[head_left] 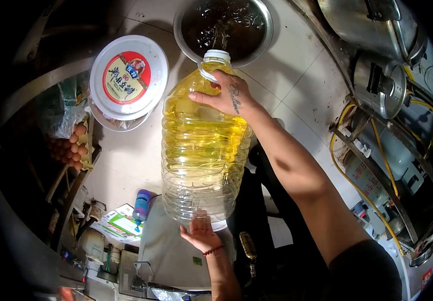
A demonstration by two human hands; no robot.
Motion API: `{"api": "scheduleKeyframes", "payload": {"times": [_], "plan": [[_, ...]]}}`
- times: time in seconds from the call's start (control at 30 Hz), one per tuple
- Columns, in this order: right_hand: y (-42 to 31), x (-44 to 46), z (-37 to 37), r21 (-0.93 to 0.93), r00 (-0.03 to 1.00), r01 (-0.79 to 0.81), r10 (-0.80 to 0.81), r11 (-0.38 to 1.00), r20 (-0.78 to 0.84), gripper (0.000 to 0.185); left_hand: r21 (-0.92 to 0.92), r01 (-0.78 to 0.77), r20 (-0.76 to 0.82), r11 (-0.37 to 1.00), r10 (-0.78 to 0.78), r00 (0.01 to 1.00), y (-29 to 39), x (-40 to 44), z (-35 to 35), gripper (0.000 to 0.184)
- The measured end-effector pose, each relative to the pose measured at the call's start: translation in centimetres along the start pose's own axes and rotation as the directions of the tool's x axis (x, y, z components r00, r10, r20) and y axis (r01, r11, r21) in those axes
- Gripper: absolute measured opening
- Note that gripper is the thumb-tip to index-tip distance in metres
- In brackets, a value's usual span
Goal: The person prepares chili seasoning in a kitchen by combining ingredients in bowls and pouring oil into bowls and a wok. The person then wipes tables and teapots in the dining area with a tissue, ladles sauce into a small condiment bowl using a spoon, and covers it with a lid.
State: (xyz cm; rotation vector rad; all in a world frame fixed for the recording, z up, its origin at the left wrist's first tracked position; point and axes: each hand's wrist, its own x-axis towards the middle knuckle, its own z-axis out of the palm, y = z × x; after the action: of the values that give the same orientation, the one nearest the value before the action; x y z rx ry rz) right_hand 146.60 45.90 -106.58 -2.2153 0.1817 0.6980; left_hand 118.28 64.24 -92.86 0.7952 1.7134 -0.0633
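Observation:
A big clear plastic jug of yellow cooking oil (201, 135) is tilted, its mouth over a wide metal basin (179, 30) of dark liquid. A thin stream of oil runs from the mouth into the basin. My right hand (226, 94) is closed around the jug's handle near the neck. Under the jug's base, my left hand (202, 235) supports it with the palm up and fingers extended; part of those fingers shows through the clear plastic. A red bead bracelet (213, 250) circles my left wrist.
Left of the jug stands a white lidded tub (151, 75) with a red label. Brown eggs (73, 150) sit on a shelf, and a purple-blue bottle (141, 205) lies below. Metal pots (377, 83), a yellow hose (342, 170) and gas cylinders (364, 183) line the right side.

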Motion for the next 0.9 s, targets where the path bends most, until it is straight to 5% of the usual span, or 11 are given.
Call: {"api": "scheduleKeyframes", "payload": {"times": [0.9], "plan": [[-0.8,0.2,0.3,-0.092,0.996,-0.072,0.077,0.993,0.049,0.083,-0.029,-0.010,0.048,1.000,0.011,0.999,0.5,2.1,-0.9,0.067]]}}
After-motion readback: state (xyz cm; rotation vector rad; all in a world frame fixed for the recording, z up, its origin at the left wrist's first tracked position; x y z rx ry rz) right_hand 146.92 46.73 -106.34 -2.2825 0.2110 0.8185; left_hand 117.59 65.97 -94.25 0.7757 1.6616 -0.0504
